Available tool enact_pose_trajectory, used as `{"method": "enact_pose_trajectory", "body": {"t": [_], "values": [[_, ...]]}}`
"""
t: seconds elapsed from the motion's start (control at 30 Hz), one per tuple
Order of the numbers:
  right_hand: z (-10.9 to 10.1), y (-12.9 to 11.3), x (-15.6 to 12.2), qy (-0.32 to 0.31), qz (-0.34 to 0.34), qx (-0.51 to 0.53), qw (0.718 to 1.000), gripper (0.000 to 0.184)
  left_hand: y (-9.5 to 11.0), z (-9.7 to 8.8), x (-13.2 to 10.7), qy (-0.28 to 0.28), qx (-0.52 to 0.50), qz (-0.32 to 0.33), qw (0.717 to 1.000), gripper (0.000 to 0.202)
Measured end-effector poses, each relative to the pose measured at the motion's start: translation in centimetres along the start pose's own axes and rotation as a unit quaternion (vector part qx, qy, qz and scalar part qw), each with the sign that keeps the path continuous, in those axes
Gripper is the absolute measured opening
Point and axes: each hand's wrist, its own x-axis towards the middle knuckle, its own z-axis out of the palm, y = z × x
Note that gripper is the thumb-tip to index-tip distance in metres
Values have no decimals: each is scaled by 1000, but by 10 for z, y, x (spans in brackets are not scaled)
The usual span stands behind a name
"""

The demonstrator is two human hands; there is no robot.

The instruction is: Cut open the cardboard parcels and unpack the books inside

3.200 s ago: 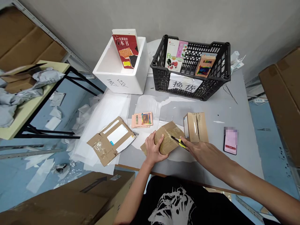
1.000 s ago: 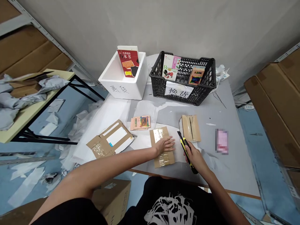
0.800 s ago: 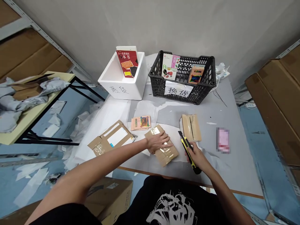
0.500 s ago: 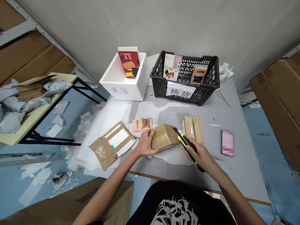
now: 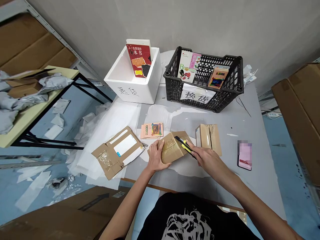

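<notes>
A small taped cardboard parcel [image 5: 173,147] stands tilted on edge on the grey table [image 5: 252,186]. My left hand [image 5: 155,156] is closed round its left end and holds it up. My right hand [image 5: 208,159] grips a yellow and black utility knife [image 5: 184,146]. The knife's blade rests on the parcel's upper right edge.
A second taped parcel [image 5: 209,139] lies just to the right, a phone [image 5: 245,154] further right. A cut-open cardboard wrapper [image 5: 118,150] and a small book [image 5: 152,130] lie to the left. At the back stand a white foam box [image 5: 132,80] and a black crate [image 5: 205,80], both with books.
My left hand turned the flat parcel and tipped it up on edge. My right hand brought the knife from beside the parcel onto its upper right edge.
</notes>
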Motion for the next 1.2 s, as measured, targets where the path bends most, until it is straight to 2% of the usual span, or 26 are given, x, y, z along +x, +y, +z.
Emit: {"method": "enact_pose_trajectory", "body": {"t": [0.2,0.43,0.73,0.83,0.97,1.2], "values": [[2,1,3,-5,-5,-19,1000,47,-1,-1,-2,-26,7,-9,1000,117],[5,5,3,7,-38,-39,999,47,1,0,-3,-20,-4,-15,1000,117],[-2,7,-5,9,-80,-69,994,54,5,0,-4,-8,4,-2,1000,115],[-3,6,-11,-2,-77,-74,994,55,5,0,-4,-3,0,-8,1000,113],[-3,2,-19,-7,-65,-84,994,55,5,0,-5,-29,2,-28,999,112],[0,1,-27,-5,-63,-121,991,57,6,0,-6,-41,4,-41,998,111]]}}
